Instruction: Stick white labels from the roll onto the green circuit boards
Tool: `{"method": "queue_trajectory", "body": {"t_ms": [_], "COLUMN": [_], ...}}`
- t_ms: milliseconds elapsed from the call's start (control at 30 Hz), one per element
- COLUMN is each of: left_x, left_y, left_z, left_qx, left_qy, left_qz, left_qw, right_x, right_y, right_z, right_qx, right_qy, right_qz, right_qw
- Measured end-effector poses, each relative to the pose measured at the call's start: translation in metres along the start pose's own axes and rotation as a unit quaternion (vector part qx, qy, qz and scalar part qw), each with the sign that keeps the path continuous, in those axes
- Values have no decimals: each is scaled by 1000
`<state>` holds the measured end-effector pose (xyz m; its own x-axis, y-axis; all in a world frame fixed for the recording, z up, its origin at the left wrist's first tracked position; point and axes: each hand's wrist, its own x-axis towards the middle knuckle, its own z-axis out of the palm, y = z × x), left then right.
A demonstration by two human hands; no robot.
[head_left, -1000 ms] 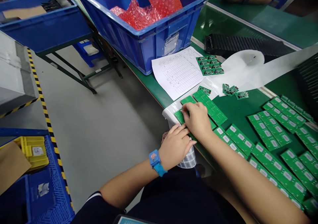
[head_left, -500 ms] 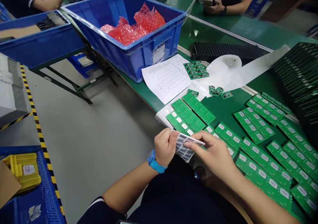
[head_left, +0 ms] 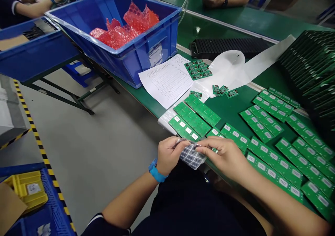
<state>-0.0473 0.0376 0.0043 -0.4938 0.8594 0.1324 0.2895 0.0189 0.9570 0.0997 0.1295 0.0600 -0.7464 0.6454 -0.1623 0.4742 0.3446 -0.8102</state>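
Between my hands, in front of my body at the table's edge, is a sheet of labels (head_left: 193, 156) printed with rows of small grey stickers. My left hand (head_left: 170, 155) pinches its upper left part between thumb and fingers. On the upper right edge, my right hand (head_left: 222, 154) has thumb and forefinger closed on the sheet. Just beyond lies a green circuit board strip (head_left: 185, 127) bearing white labels along one side. Two strips without visible labels, including a bare board (head_left: 202, 110), lie behind it. More labelled boards (head_left: 274, 159) spread out to the right.
A blue bin (head_left: 112, 37) with red bubble wrap (head_left: 128, 27) stands at the table's left edge. A printed form (head_left: 167, 81), small component boards (head_left: 198, 69) and a black slotted rack (head_left: 227, 47) lie behind. Boards stand stacked in a rack (head_left: 311, 79) at right. Two other people sit beyond.
The label sheet has tilted, and its top edge now lies bent between both hands. My right thumb and forefinger have moved closer to my left hand. The whole view has shifted slightly.
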Motion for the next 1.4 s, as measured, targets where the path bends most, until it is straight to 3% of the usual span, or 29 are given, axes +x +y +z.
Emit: {"method": "queue_trajectory", "body": {"t_ms": [167, 333, 467, 567, 700, 900, 967, 1100, 1167, 1300, 1400], "left_x": [2, 5, 12, 25, 44, 54, 54, 54, 55, 55, 55], "left_y": [-1, 1, 3, 6, 6, -2, -5, -7, -7, -6, -7], "left_z": [0, 0, -1, -2, 0, 5, 5, 6, 6, 6, 5], "left_qx": [3, 19, 83, 137, 222, 283, 290, 298, 298, 296, 293], "left_qy": [-23, -42, -60, -163, -275, -307, -310, -314, -317, -314, -312], "left_qz": [-21, -33, -46, 62, 177, 188, 184, 181, 178, 174, 174], "left_qw": [1000, 998, 994, 975, 919, 889, 886, 883, 883, 885, 887], "right_x": [-2, 1, 17, 32, 43, 40, 36, 34, 41, 68, 82], "right_y": [4, 4, 25, 45, 58, 60, 57, 48, 45, 45, 46], "right_z": [-3, -9, -21, -26, -16, 1, 3, 1, -4, -9, -7], "right_qx": [-5, -3, -19, -72, -94, -128, -222, -399, -366, -81, 45], "right_qy": [3, 37, 174, 171, 161, 189, 202, 223, 231, 148, 110], "right_qz": [30, -14, 101, 164, 142, 114, 78, 7, 4, 55, 115], "right_qw": [1000, 999, 979, 969, 972, 967, 951, 889, 902, 984, 986]}}
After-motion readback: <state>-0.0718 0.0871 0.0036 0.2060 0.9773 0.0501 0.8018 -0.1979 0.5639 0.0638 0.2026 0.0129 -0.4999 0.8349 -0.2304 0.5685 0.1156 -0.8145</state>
